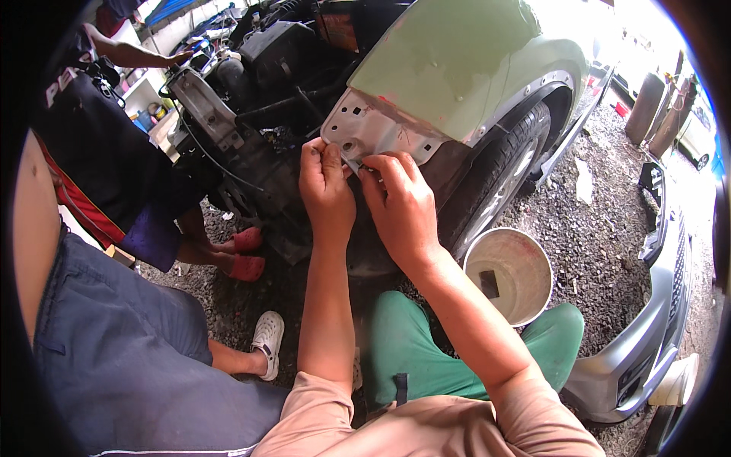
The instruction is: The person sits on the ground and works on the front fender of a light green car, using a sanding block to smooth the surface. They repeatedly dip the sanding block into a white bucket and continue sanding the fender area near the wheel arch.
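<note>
Fender flange (384, 133), bare pale metal punched with holes, juts from the front end of the green fender (449, 68), and both of the seated person's hands are on it from where I stand. Their left hand (329, 190) grips the flange's lower corner, thumb in front and the other fingers bent. Their right hand (403, 202), just beside it, pinches at the lower edge; whether something small is also between those fingertips, I can't tell.

Beneath the fender sits the tyre (476, 190), with a pale bucket (533, 278) near it, on the side toward the seated person; a dark rectangular piece (489, 284) lies inside. Left of the fender is the exposed engine bay (285, 46), where a person in a dark shirt (106, 145) and red clogs (246, 268) stands with one hand over the parts. Someone in navy shorts (122, 327) is closer in on that same side, wearing a white clog (268, 343). Well to the fender's right, a silver bumper (613, 373) rests on gravel (601, 259).
</note>
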{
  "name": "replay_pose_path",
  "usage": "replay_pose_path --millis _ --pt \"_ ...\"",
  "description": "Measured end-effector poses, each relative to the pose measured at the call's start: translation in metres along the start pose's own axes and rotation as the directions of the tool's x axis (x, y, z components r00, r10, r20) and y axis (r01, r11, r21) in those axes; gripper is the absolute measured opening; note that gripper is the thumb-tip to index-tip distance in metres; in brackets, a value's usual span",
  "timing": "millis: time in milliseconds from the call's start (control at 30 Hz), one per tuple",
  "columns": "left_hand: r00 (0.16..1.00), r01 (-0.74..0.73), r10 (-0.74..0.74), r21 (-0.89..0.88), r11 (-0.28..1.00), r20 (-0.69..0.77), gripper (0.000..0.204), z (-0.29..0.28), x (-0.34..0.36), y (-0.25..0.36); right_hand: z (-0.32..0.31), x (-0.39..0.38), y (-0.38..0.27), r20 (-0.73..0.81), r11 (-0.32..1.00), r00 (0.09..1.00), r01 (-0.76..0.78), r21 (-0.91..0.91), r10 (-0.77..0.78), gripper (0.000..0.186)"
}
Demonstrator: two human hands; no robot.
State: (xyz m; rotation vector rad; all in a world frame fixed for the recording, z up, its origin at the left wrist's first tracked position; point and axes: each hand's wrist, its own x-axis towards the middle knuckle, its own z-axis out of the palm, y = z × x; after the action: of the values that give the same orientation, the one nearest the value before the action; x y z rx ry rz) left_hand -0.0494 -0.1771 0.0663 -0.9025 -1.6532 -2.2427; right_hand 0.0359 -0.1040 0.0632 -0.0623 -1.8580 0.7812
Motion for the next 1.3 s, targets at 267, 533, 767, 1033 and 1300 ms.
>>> replay_pose_path --millis 267,533,767,1033,1300 --pt "0.999 -0.029 0.025 0.097 0.995 0.039 0.016 -0.01 0.004 -0.001 0.01 0.014 -0.004 -0.042 0.993 0.993 0.107 -0.045 -0.109 0.017" --pt "0.999 -0.01 0.006 0.109 0.994 0.039 0.018 -0.007 0.004 0.004 0.014 0.021 0.0 -0.004 0.98 0.989 0.149 -0.134 -0.151 0.017" --pt "0.999 -0.008 0.002 0.126 0.992 0.052 0.021 -0.008 0.004 0.005 0.014 0.022 0.004 0.018 0.967 0.978 0.207 -0.152 -0.206 0.021" --pt "0.998 0.055 -0.059 0.091 0.994 0.038 0.018 -0.02 0.008 -0.01 0.017 0.018 0.003 0.017 0.981 0.986 0.164 -0.105 -0.163 0.018" --pt "0.998 0.043 -0.043 0.016 0.999 0.038 0.016 -0.015 0.008 -0.011 0.01 0.018 0.006 0.115 0.978 0.98 0.177 -0.112 -0.164 0.026"
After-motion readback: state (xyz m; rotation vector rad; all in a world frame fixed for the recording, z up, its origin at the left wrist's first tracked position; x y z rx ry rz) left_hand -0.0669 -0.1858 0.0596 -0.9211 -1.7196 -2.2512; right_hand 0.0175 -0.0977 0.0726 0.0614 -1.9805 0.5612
